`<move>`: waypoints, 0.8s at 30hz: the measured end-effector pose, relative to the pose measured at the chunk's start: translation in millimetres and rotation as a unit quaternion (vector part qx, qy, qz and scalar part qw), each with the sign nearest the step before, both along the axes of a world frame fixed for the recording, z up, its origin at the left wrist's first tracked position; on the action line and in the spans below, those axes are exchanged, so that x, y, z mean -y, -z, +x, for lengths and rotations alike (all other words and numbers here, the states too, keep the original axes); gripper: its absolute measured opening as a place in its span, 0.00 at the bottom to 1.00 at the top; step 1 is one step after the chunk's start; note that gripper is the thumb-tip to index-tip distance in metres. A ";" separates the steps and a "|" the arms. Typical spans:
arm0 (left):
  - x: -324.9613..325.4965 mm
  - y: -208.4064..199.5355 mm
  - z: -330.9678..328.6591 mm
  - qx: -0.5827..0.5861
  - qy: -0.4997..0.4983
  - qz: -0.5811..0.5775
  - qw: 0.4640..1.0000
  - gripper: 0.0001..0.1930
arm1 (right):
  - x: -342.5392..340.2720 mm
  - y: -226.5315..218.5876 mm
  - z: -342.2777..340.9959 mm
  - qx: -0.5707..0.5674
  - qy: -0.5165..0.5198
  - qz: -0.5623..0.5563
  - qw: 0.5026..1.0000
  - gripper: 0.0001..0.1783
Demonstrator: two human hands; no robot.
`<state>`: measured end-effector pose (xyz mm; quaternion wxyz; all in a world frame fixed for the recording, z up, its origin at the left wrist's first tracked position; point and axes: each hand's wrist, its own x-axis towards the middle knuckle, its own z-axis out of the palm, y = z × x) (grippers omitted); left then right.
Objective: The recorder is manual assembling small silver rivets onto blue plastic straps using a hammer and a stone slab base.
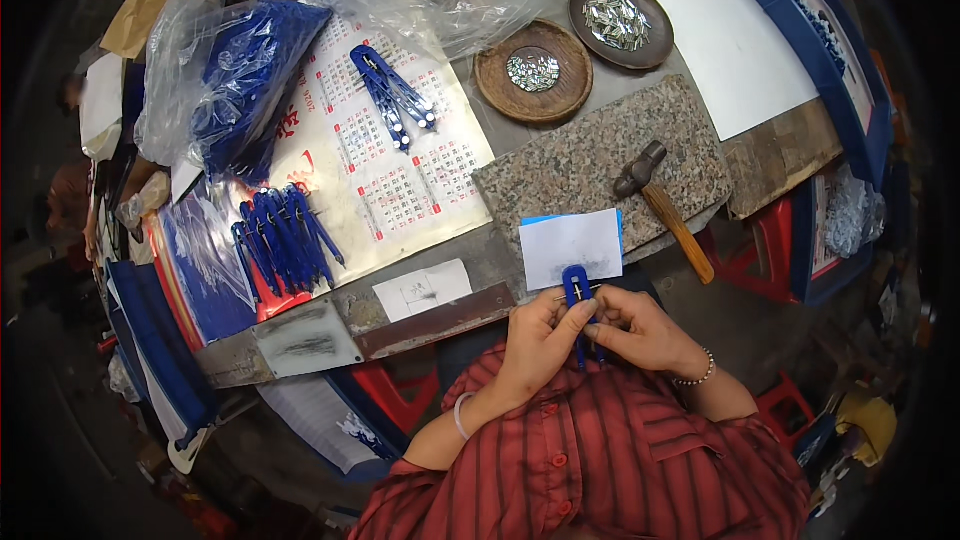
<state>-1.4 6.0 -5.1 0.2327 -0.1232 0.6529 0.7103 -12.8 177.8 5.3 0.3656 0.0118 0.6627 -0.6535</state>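
In front of my chest I hold a blue drawing compass [576, 285], its rounded head up and its two legs pointing down toward my shirt. My left hand [541, 338] is closed on it, with the thumb pressed along its side. From the other side, the fingers of my right hand [640, 328] pinch it near the legs, partly hiding it. A thin metal piece sticks out sideways by the head. Just beyond lies a white paper pad [571, 248] with dark smudges, over a blue sheet at the edge of a granite slab [590, 165].
A hammer [645, 180] lies on the slab, handle toward me. Behind are a wooden bowl [490, 82] and a dark dish [655, 52] of small metal pieces. Left, compasses [285, 240] lie piled on a calendar sheet [345, 190]; more blue ones [392, 100] lie farther back near plastic bags [250, 80].
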 end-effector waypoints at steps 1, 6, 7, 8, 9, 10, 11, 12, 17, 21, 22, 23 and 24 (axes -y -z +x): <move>-0.8 0.2 0.2 -0.001 0.000 0.000 1.000 0.11 | 0.0 0.9 0.7 -0.003 0.001 0.000 1.000 0.09; -1.2 -1.2 -1.4 -0.008 0.005 -0.004 1.000 0.11 | -0.5 0.0 2.3 -0.001 0.012 0.002 1.000 0.09; -1.5 -1.0 -1.1 -0.010 0.004 -0.004 1.000 0.11 | -0.5 0.3 2.5 0.000 0.014 0.007 1.000 0.09; -2.5 -0.2 -0.4 -0.006 -0.005 0.005 1.000 0.12 | -1.2 -4.3 -0.1 -0.003 0.013 0.007 1.000 0.09; -2.9 0.1 0.2 -0.002 -0.014 0.015 1.000 0.12 | -2.9 -13.9 -4.9 -0.031 -0.033 0.060 0.997 0.09; -1.4 0.1 -0.5 -0.006 -0.015 0.016 1.000 0.12 | -5.1 -23.2 -10.3 -0.061 -0.079 0.112 0.989 0.09; 1.6 -0.5 -0.9 0.002 0.016 0.004 1.000 0.12 | -7.3 -31.3 -14.2 -0.066 -0.080 0.114 0.988 0.09; 3.2 -0.8 -1.3 0.010 0.047 -0.009 0.999 0.12 | -9.7 -39.7 -17.8 -0.144 -0.084 0.155 0.974 0.09; 2.9 1.7 0.0 0.001 0.038 -0.027 0.999 0.12 | -23.0 -94.0 -61.9 -0.283 -0.048 0.219 0.933 0.06; 1.5 0.2 -0.6 -0.020 0.023 -0.024 0.999 0.13 | -13.2 -103.4 -117.3 -0.383 -0.036 0.241 0.891 0.06; 2.5 0.7 -0.1 -0.023 0.016 -0.025 0.999 0.13 | -5.4 -101.5 -135.3 -0.385 -0.049 0.256 0.886 0.07; 1.9 -0.9 -0.7 -0.020 0.018 -0.021 0.999 0.13 | -2.2 -92.3 -152.7 -0.421 -0.055 0.270 0.864 0.06; 1.4 -2.4 -1.0 -0.017 0.020 -0.019 0.999 0.14 | 2.7 -80.0 -170.7 -0.450 -0.056 0.261 0.852 0.07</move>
